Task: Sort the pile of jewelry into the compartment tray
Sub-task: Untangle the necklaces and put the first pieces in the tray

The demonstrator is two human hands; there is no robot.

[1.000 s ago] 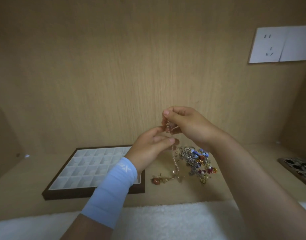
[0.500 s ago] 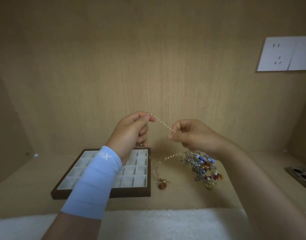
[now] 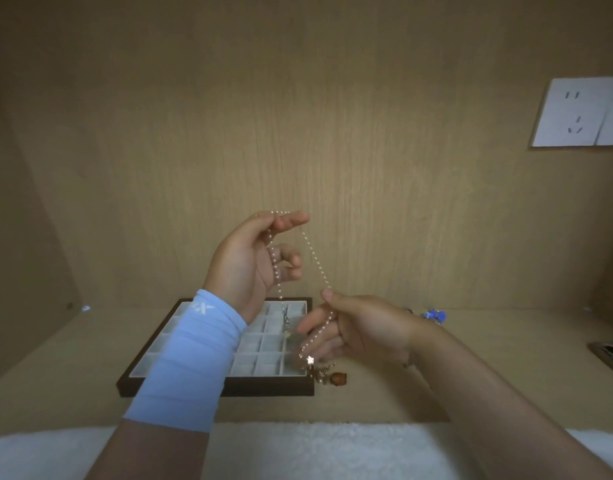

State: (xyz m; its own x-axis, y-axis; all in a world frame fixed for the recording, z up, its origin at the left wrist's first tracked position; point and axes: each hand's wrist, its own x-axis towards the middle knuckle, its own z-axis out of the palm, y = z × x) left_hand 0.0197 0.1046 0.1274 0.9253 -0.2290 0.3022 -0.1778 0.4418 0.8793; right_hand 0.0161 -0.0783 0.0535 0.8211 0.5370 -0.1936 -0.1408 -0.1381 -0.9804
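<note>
A thin pearl bead necklace point(image 3: 315, 258) is stretched between both hands above the table. My left hand point(image 3: 253, 261), with a light blue sleeve on its wrist, is raised and pinches the strand's top loop between thumb and forefinger. My right hand point(image 3: 353, 327) is lower and grips the other part of the strand. The strand's tail hangs down to a brown pendant point(image 3: 339, 378) lying on the table. The compartment tray point(image 3: 159, 386), dark brown with white cells, lies below my left hand. The jewelry pile point(image 3: 435, 315) is mostly hidden behind my right wrist; only blue beads show.
A wooden back wall with a white socket point(image 3: 580, 114) stands behind. A white fluffy mat point(image 3: 315, 448) covers the near table edge. Another dark tray point(image 3: 610, 355) peeks in at the right edge.
My left hand has risen and pulled the necklace upward, and my right hand has dropped lower along the strand. The pendant has slid closer to the tray's right corner.
</note>
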